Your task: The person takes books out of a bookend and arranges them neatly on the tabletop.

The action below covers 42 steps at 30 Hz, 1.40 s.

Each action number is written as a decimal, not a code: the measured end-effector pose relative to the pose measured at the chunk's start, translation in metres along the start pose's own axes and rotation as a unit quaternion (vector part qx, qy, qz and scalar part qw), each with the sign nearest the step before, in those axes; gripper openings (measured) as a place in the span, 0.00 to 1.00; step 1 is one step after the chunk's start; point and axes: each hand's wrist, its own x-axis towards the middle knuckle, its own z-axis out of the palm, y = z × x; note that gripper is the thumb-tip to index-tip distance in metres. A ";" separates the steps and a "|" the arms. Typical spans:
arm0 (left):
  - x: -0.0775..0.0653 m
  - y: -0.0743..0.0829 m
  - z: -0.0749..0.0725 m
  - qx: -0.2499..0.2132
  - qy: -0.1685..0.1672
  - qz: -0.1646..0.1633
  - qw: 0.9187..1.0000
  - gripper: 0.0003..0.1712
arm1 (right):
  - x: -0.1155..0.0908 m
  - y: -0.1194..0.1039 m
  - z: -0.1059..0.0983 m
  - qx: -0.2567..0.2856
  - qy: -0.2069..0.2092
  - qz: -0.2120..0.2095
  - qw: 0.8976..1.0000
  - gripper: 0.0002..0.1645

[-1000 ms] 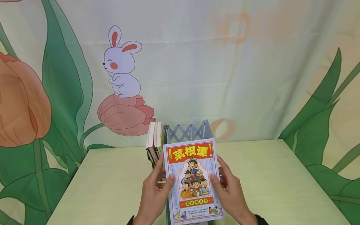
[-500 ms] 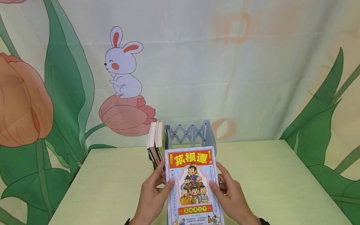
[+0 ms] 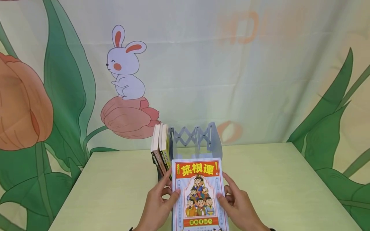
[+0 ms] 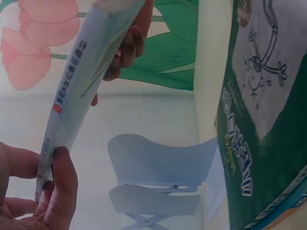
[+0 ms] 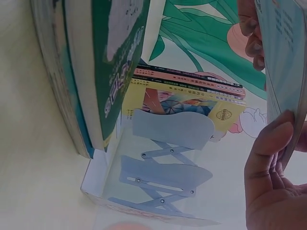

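Both wrist views show a green-covered book [image 4: 268,158] atop a stack, which the 菜根谭 book [image 3: 199,197] hides from the head view. The left hand [image 3: 157,200] and right hand [image 3: 240,203] each have their grip pinched on its side edges, above the counter [image 3: 280,186], which spreads outward to its left and right edges. Toward its back edge stands an expandable bookend [image 3: 215,141]. Yellow characters on red top the cover's cartoon figures.

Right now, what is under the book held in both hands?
Below the held book, a green-covered book lies atop other books. Only the edges of those show; their upper faces are covered.
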 end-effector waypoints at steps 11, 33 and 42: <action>-0.002 -0.015 0.004 0.007 -0.020 -0.038 0.999 0.40 | -0.003 0.011 0.006 -0.025 -0.028 0.047 0.998 0.39; -0.007 -0.055 0.007 0.025 -0.060 -0.033 0.997 0.42 | -0.008 0.033 0.014 -0.088 -0.080 0.064 0.991 0.42; -0.008 -0.069 0.010 0.038 -0.069 -0.039 0.996 0.42 | -0.009 0.043 0.016 -0.100 -0.104 0.066 0.987 0.41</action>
